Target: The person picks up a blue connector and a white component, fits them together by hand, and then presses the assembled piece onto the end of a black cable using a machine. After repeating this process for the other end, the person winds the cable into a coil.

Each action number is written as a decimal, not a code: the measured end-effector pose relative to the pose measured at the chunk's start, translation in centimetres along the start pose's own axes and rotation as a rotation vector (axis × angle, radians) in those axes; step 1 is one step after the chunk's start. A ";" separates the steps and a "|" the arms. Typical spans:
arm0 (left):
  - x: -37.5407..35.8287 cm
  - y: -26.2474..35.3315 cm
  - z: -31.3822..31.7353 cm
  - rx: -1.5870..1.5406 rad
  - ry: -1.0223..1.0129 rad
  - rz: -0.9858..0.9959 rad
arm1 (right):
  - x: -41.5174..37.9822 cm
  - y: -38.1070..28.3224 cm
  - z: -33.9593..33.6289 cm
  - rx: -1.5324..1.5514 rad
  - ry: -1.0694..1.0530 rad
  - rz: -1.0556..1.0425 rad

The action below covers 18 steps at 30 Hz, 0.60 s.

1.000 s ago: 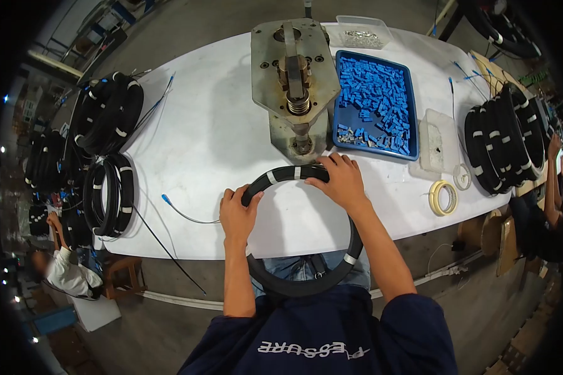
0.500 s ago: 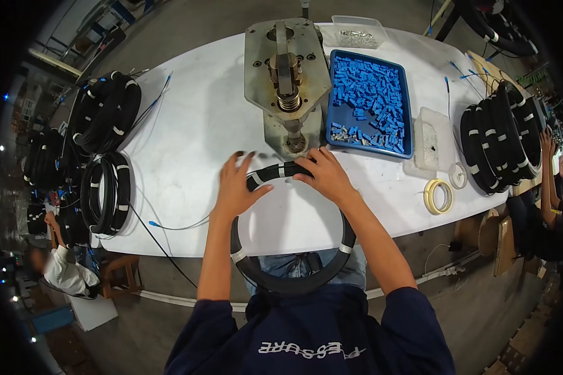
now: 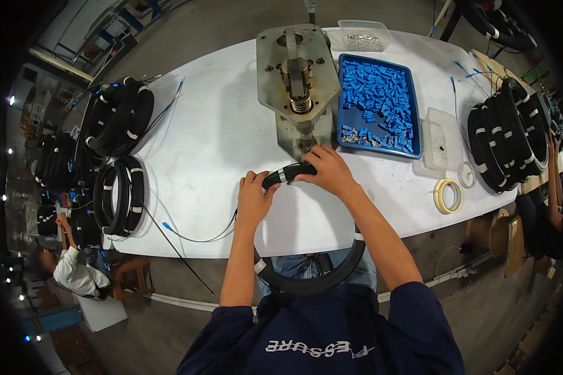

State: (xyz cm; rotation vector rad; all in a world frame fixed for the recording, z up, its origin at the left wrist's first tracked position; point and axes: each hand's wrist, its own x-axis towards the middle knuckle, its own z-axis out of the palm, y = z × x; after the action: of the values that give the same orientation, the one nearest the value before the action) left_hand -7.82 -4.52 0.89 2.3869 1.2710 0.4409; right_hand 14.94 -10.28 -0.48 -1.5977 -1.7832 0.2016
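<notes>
my left hand (image 3: 254, 199) was curled shut round the black cable coil (image 3: 294, 172) at its top left; my right hand (image 3: 327, 169) pinched the same coil just past its white tape band. the coil lay half on the white table (image 3: 213, 137), its lower arc hanging over my lap. press (image 3: 298, 81) just beyond, probably not touching; blue tray (image 3: 378, 103) beside it.
</notes>
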 end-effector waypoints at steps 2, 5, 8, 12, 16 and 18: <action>0.7 -0.1 -0.4 -0.049 -0.020 -0.002 | -0.1 0.2 -0.3 0.064 0.016 -0.041; 1.8 0.7 -1.1 -0.057 0.015 0.248 | -0.2 0.1 -0.6 0.212 0.077 0.010; 3.8 1.8 -0.6 -0.212 -0.046 0.322 | 0.0 -0.2 -1.0 0.341 0.087 0.127; 6.2 2.1 0.4 -0.272 -0.188 0.270 | -0.2 0.0 -1.7 0.499 0.070 0.316; 7.2 1.1 1.6 -0.508 -0.139 0.146 | -0.8 0.4 -1.8 0.481 0.113 0.441; 7.3 1.6 1.6 -0.513 -0.170 0.086 | -0.8 0.4 -1.6 0.580 0.177 0.512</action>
State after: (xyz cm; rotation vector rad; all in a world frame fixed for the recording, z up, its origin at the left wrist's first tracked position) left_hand -2.10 0.49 0.92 1.9971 0.8563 0.5058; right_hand 16.14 -11.52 0.13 -1.5377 -1.0199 0.7198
